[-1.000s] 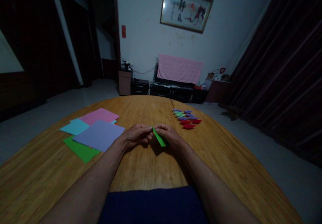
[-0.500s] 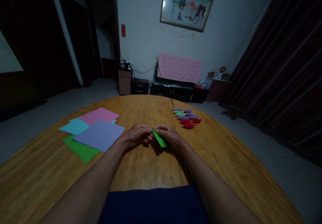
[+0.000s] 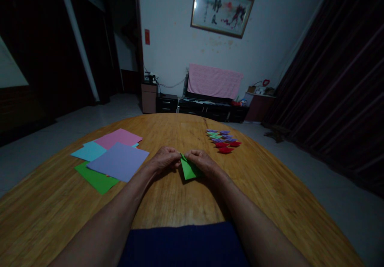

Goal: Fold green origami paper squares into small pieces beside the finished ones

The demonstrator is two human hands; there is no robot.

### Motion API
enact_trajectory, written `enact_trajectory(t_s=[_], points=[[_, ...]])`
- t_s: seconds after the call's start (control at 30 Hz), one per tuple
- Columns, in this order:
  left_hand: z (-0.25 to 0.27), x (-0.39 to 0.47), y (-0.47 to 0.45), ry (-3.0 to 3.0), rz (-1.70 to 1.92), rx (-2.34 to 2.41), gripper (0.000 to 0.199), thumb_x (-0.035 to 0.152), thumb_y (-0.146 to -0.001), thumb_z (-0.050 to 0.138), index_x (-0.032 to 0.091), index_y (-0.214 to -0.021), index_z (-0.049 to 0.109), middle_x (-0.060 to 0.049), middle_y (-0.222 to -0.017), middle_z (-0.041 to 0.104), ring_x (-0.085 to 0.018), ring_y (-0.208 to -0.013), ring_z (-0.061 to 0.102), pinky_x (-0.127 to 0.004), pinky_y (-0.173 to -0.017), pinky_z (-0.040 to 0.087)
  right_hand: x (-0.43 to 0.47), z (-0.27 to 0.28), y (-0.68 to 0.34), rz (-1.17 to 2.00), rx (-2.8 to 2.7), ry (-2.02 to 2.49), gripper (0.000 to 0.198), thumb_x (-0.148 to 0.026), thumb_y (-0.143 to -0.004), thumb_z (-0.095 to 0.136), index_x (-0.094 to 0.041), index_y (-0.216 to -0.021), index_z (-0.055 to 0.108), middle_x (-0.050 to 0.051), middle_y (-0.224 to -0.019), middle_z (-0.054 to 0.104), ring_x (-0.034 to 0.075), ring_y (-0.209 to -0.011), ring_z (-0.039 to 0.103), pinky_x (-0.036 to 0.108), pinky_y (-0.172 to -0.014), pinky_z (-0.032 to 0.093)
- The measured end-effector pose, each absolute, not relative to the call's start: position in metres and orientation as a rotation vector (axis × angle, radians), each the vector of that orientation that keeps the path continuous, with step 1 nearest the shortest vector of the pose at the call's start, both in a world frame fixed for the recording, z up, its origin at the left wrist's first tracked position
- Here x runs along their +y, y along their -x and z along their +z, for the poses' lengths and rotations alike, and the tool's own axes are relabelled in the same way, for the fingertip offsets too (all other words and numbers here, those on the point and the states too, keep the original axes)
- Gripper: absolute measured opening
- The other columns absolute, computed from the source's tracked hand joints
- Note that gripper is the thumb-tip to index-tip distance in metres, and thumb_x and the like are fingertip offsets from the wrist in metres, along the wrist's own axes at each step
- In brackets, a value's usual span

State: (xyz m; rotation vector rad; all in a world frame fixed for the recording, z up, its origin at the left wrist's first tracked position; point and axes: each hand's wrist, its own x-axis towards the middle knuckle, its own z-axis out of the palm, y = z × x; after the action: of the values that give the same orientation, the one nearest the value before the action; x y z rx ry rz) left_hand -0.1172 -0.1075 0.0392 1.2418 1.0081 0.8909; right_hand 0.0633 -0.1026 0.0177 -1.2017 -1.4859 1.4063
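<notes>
Between my hands, above the near middle of the table, is a folded piece of green paper. My left hand pinches its upper left corner with thumb and fingertips. My right hand grips its upper right side, thumb in front, and covers part of the paper. A broad green face with a fold near the top is turned toward me. The fingers behind the paper are hidden.
At left lie loose sheets: purple, green, light blue and pink. Several small folded paper pieces, purple, pale green and red, sit in rows at right on the round wooden table.
The green paper has turned from a narrow strip to a wider face, its lower edge now further left. Both hands keep hold of it and have shifted only slightly.
</notes>
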Motion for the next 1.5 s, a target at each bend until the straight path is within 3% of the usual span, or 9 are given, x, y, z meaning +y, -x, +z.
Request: enact_trajectory(t_s=[0.2, 0.4, 0.63, 0.97, 1.5], points=[[0.041, -0.110, 0.111, -1.389, 0.980, 1.141, 0.017, 0.021, -0.063, 0.061, 0.018, -0.054, 0.048, 0.006, -0.044, 0.045, -0.006, -0.039, 0.040, -0.019, -0.041, 0.026, -0.103, 0.018, -0.061, 1.287, -1.549, 1.227, 0.034, -0.049, -0.078, 0.067, -0.017, -0.072, 0.058, -0.003, -0.058, 0.051, 0.008, -0.049, 0.042, 0.021, -0.045, 0.029], [0.034, -0.106, 0.115, -1.216, 0.927, 0.884, 0.021, 0.029, -0.071, 0.065, 0.017, -0.059, 0.054, 0.001, -0.052, 0.056, -0.008, -0.044, 0.047, -0.022, -0.047, 0.038, -0.105, 0.018, -0.064, 1.390, -1.484, 1.176, 0.032, -0.050, -0.080, 0.065, -0.019, -0.077, 0.057, -0.001, -0.058, 0.054, 0.012, -0.053, 0.049, 0.022, -0.046, 0.032], [0.038, -0.103, 0.126, -1.181, 0.802, 0.831, 0.026, 0.036, -0.072, 0.069, 0.011, -0.066, 0.063, -0.003, -0.059, 0.063, -0.008, -0.043, 0.051, -0.023, -0.049, 0.042, -0.103, 0.016, -0.066, 1.413, -1.498, 1.139, 0.033, -0.050, -0.079, 0.065, -0.018, -0.078, 0.059, 0.000, -0.064, 0.058, 0.010, -0.053, 0.048, 0.021, -0.047, 0.034], [0.037, -0.102, 0.118, -1.142, 0.830, 0.907, 0.014, 0.022, -0.069, 0.064, 0.014, -0.060, 0.057, -0.001, -0.054, 0.060, -0.007, -0.040, 0.049, -0.022, -0.045, 0.040, -0.105, 0.017, -0.064, 1.394, -1.495, 1.166, 0.033, -0.049, -0.076, 0.068, -0.017, -0.077, 0.060, 0.000, -0.063, 0.057, 0.009, -0.052, 0.046, 0.020, -0.047, 0.033], [0.033, -0.101, 0.109, -1.130, 0.928, 1.021, 0.015, 0.013, -0.064, 0.058, 0.017, -0.052, 0.050, 0.001, -0.043, 0.053, -0.007, -0.036, 0.043, -0.021, -0.040, 0.033, -0.106, 0.020, -0.059, 1.280, -1.558, 1.171, 0.035, -0.050, -0.074, 0.068, -0.017, -0.071, 0.056, -0.003, -0.059, 0.047, 0.008, -0.051, 0.039, 0.020, -0.045, 0.028]])
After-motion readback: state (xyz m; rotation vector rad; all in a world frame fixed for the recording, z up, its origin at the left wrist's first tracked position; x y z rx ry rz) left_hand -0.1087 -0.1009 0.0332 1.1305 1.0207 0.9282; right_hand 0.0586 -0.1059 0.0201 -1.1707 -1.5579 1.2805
